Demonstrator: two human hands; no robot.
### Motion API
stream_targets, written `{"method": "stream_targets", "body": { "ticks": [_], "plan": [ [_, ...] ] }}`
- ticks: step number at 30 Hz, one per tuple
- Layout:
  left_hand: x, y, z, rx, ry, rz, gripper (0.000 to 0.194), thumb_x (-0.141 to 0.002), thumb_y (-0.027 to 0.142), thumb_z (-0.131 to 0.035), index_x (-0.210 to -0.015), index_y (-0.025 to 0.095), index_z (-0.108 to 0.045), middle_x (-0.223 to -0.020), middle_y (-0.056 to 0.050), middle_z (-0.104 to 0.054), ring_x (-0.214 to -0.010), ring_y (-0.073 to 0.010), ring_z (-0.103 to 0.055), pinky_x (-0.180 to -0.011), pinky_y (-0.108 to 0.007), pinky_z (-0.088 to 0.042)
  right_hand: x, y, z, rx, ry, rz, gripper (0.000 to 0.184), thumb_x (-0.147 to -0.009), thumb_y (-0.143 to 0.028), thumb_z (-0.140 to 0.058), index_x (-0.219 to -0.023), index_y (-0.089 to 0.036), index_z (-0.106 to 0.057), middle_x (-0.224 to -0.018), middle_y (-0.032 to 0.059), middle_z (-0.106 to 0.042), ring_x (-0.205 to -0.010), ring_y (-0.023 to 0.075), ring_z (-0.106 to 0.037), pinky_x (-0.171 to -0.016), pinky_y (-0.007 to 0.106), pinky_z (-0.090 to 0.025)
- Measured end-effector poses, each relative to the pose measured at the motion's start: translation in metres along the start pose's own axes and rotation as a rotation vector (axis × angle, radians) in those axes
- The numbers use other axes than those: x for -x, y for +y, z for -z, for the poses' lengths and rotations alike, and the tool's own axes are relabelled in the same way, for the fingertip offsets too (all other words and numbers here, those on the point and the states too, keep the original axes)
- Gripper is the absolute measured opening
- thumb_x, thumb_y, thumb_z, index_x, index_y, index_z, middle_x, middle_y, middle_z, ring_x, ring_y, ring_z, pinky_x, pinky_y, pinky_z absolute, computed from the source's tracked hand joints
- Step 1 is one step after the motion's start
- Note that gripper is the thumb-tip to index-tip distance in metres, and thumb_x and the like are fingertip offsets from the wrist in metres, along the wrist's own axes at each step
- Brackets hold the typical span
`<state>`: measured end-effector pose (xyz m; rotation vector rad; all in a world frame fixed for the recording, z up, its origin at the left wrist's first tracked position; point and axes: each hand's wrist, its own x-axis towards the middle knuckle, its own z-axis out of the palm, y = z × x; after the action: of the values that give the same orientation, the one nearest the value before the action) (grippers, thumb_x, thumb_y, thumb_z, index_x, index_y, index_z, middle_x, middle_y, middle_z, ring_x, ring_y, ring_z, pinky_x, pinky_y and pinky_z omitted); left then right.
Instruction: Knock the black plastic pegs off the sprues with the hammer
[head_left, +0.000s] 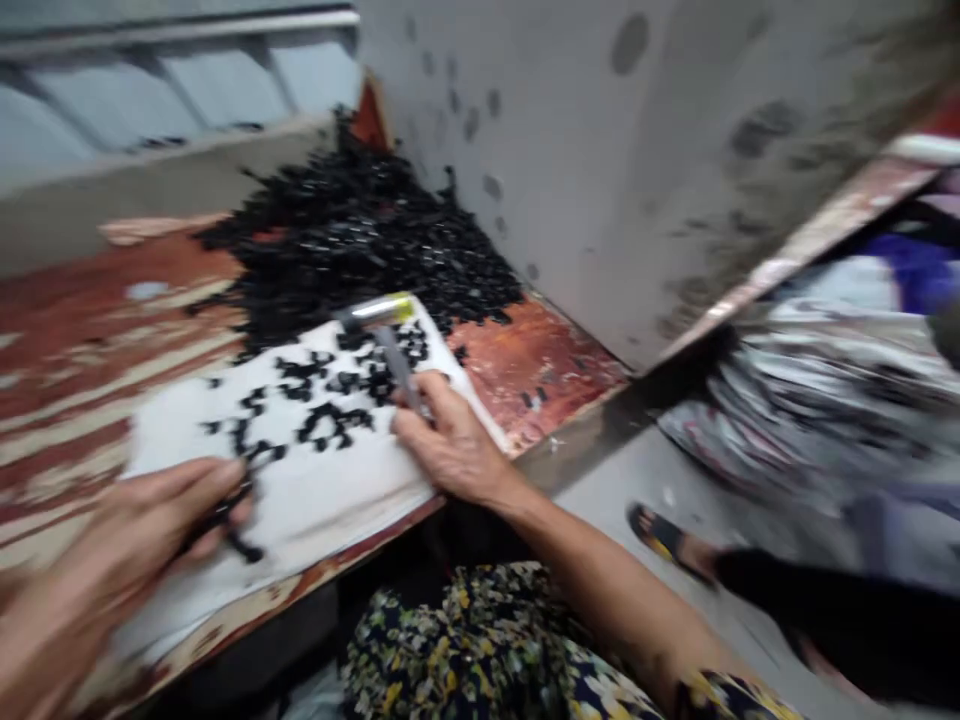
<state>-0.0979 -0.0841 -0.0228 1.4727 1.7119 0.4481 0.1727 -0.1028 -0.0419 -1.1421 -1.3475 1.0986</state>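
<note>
My right hand (457,440) is wrapped round the grey handle of a small hammer (394,355), whose head has a yellow end and a dark end. The hammer's head lies over the far edge of a white sheet (315,500), by the black pile. Scattered across that sheet are several small black pieces (334,425), too blurred to name. At the sheet's left side, my left hand (187,510) is closed on some of the same black pieces, which stick out between thumb and fingers and below them.
A large heap of black pieces (360,230) lies on the worn red-brown table (540,360) against a stained grey panel (585,180). Stacked plastic bags (825,390) stand at right beyond the table edge. A person's sandalled foot (675,545) is on the floor there.
</note>
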Motion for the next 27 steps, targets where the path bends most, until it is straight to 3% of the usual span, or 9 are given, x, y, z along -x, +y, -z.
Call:
{"method": "stream_targets", "body": {
  "ticks": [2, 6, 15, 23, 27],
  "plan": [
    [0.011, 0.013, 0.000, 0.085, 0.068, 0.132, 0.041, -0.067, 0.056, -0.068, -0.064, 0.017, -0.058, -0.055, 0.001, -0.061, -0.041, -0.0062, -0.042, -0.039, -0.017, -0.029, 0.000, 0.005, -0.002, -0.050, -0.016, -0.017, 0.004, -0.087, -0.022, -0.051, -0.088, -0.025, -0.048, -0.071, -0.0040, -0.047, -0.061, 0.0136, -0.049, -0.056, 0.025, -0.043],
    [0.016, 0.034, -0.004, 0.180, 0.079, 0.147, 0.040, -0.056, 0.052, -0.070, -0.053, 0.016, -0.053, -0.048, -0.001, -0.057, -0.033, -0.0039, -0.034, -0.035, -0.018, -0.021, -0.001, 0.015, -0.006, -0.137, -0.077, -0.032, 0.012, -0.089, -0.033, -0.052, -0.093, -0.023, -0.046, -0.071, -0.0057, -0.049, -0.047, 0.0085, -0.041, -0.042, 0.021, -0.035],
    [0.015, 0.028, -0.002, 0.235, 0.028, 0.187, 0.034, -0.069, 0.040, -0.068, -0.055, 0.016, -0.050, -0.049, -0.001, -0.058, -0.030, -0.0032, -0.035, -0.033, -0.017, -0.020, 0.004, 0.006, -0.008, -0.193, -0.065, -0.132, 0.026, -0.084, -0.042, -0.060, -0.094, -0.023, -0.046, -0.073, -0.0057, -0.057, -0.038, 0.0055, -0.041, -0.031, 0.018, -0.035],
    [0.009, 0.026, 0.005, 0.191, -0.023, 0.171, 0.030, -0.077, 0.035, -0.065, -0.058, 0.014, -0.055, -0.047, 0.000, -0.057, -0.030, -0.0032, -0.035, -0.032, -0.016, -0.019, 0.005, 0.010, -0.008, -0.210, -0.061, -0.107, 0.029, -0.087, -0.047, -0.060, -0.098, -0.023, -0.049, -0.079, -0.0040, -0.059, -0.042, 0.0061, -0.043, -0.032, 0.018, -0.036],
    [0.012, 0.035, 0.007, 0.185, -0.013, 0.234, 0.029, -0.081, 0.027, -0.060, -0.056, 0.014, -0.052, -0.045, 0.000, -0.057, -0.028, -0.0028, -0.034, -0.031, -0.015, -0.018, 0.007, 0.005, -0.005, -0.016, -0.128, -0.081, 0.025, -0.095, -0.045, -0.047, -0.099, -0.021, -0.055, -0.061, -0.0062, -0.050, -0.042, 0.0085, -0.041, -0.035, 0.020, -0.037]
  ]
}}
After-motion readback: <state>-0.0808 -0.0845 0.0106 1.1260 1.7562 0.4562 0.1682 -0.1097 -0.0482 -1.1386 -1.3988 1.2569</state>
